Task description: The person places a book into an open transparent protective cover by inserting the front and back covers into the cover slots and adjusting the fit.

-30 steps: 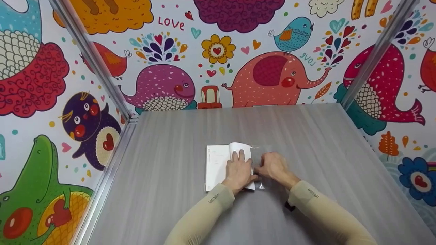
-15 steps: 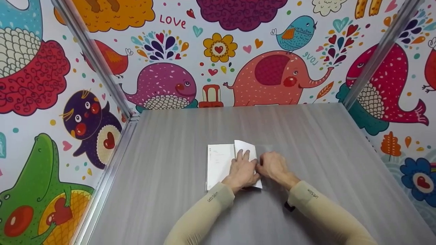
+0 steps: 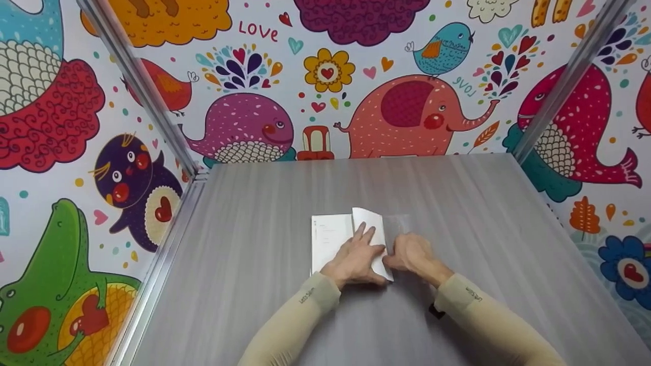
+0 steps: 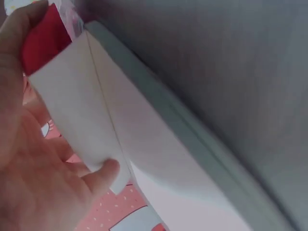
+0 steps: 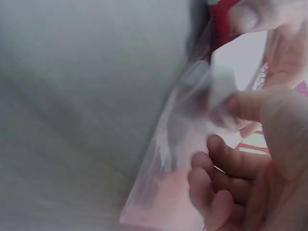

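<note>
A thin book (image 3: 328, 234) lies on the table, opened at a mostly white printed page. Its right-hand white leaf (image 3: 372, 218) stands partly raised, and my left hand (image 3: 353, 259) holds it, fingers spread over it and thumb at the lower corner. A strip of red cover (image 4: 45, 43) shows beside the thumb in the left wrist view. Past the book's right edge, a clear plastic book cover (image 5: 168, 154) sticks out. My right hand (image 3: 414, 256), fingers curled, pinches this plastic close to the leaf's edge.
The grey wood-grain table (image 3: 244, 254) extends around the book. Metal frame posts (image 3: 137, 91) rise at the back corners, before walls printed with cartoon animals. A dark band (image 3: 436, 311) shows under the right sleeve.
The raised leaf has shifted right and lifted, covering more of the clear plastic. My left hand has turned and its thumb slid down to the lower corner; my right hand moved slightly nearer me.
</note>
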`<state>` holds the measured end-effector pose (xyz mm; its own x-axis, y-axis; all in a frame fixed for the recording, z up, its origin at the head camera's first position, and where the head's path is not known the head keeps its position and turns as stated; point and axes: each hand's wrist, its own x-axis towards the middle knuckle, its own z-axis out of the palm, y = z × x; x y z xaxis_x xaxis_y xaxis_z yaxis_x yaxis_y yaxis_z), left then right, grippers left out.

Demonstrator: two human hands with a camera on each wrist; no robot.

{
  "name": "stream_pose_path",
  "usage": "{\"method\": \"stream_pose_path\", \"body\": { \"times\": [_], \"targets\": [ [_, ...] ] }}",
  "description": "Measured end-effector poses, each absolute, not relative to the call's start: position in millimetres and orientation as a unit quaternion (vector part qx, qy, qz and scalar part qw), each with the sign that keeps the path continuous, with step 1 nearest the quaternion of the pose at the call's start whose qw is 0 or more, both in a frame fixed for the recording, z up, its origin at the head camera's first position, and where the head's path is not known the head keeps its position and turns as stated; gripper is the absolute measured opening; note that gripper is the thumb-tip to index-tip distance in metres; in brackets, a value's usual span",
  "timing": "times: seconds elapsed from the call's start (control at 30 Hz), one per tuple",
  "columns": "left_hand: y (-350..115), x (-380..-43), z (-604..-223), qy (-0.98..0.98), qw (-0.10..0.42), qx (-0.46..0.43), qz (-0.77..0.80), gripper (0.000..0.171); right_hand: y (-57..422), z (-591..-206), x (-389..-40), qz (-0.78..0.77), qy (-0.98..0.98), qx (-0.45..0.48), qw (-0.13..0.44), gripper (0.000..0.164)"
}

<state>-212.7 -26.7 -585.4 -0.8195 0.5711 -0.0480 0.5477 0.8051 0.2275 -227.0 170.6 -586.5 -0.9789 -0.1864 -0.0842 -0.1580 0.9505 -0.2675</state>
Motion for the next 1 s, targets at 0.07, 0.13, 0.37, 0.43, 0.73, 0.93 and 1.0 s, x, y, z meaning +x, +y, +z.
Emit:
{"method": "stream_pose_path", "body": {
  "times": [0.07,0.13,0.37,0.43,0.73,0.93,1.0],
  "targets": [
    [-23,-211,-585,0.951,0.053,0.293,0.088,0.087,170,-584,-223,-0.123,0.985,-0.091,0.081,0.041],
    [-20,-210,-584,0.953,0.049,0.291,0.073,0.088,170,-582,-219,-0.117,0.984,-0.092,0.094,0.039],
    [-15,-210,-579,0.959,0.054,0.278,0.026,0.087,168,-578,-217,-0.111,0.984,-0.08,0.11,0.031],
    [-14,-210,-577,0.96,0.054,0.275,0.021,0.086,169,-577,-217,-0.114,0.984,-0.081,0.11,0.029],
    [-5,-206,-583,0.96,0.019,0.279,0.007,0.078,168,-577,-214,-0.082,0.988,-0.101,0.088,0.031],
    [4,-202,-587,0.961,-0.002,0.273,-0.032,0.081,167,-579,-216,-0.068,0.989,-0.092,0.093,0.028],
    [6,-201,-589,0.962,-0.007,0.271,-0.038,0.081,168,-580,-218,-0.068,0.989,-0.092,0.093,0.028]
  ]
}}
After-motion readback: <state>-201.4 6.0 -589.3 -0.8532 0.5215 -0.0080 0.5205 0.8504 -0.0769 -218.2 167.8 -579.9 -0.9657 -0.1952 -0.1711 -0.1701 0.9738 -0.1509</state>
